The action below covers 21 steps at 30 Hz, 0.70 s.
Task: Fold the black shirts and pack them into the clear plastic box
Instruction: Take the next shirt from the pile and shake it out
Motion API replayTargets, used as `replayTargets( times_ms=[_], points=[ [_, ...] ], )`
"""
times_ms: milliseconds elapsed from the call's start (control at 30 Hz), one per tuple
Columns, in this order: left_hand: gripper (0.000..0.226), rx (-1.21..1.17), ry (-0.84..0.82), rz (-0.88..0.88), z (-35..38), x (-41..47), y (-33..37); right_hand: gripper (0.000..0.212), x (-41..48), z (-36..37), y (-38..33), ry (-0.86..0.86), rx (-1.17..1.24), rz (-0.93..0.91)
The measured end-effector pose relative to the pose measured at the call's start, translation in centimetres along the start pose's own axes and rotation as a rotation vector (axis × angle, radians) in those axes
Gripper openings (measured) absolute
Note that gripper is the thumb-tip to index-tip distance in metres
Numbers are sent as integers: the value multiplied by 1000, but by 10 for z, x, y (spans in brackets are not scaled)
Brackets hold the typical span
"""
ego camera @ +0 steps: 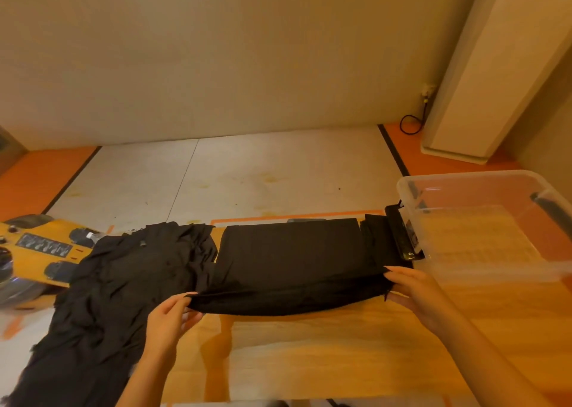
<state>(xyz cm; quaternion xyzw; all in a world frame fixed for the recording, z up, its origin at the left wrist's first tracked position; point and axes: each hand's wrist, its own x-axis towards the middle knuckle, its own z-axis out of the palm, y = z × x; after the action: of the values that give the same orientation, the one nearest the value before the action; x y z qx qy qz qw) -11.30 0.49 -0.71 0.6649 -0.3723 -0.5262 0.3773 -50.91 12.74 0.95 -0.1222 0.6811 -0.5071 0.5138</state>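
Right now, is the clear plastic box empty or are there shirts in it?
Empty: only the wooden table shows through the box, no black cloth inside. The half-folded shirt lies beside it.

Warm, yellowish indoor light fills the scene, fairly dim and even, with no hard shadows. The folded black shirt (294,261) and the heap of black cloth (123,286) swallow the light, so only faint creases show. A soft shadow lies on the wooden table (325,360) under the shirt's near edge. The clear plastic box (483,275) carries pale reflections on its walls. The wide lens bends the white column (483,75) toward the edge. Everything is slightly soft; the lower left edge smears, and the left hand (168,317) and right hand (418,292) lack crisp outlines.
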Motion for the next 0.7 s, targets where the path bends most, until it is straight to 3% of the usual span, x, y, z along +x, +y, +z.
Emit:
replayTargets(
  times_ms=[167,367,433,700],
  points=[
    [17,27,49,16,-10,2,-21,16,-4,-4,14,-25,-82,-20],
    [16,155,88,37,-17,3,-47,7,-1,-17,42,148,-805,-203],
    [17,174,93,15,-16,2,-54,8,-1,-18,52,166,-939,-213],
    [11,185,34,-14,-15,-6,-72,12,-7,-15,76,52,-637,-45]
  ],
)
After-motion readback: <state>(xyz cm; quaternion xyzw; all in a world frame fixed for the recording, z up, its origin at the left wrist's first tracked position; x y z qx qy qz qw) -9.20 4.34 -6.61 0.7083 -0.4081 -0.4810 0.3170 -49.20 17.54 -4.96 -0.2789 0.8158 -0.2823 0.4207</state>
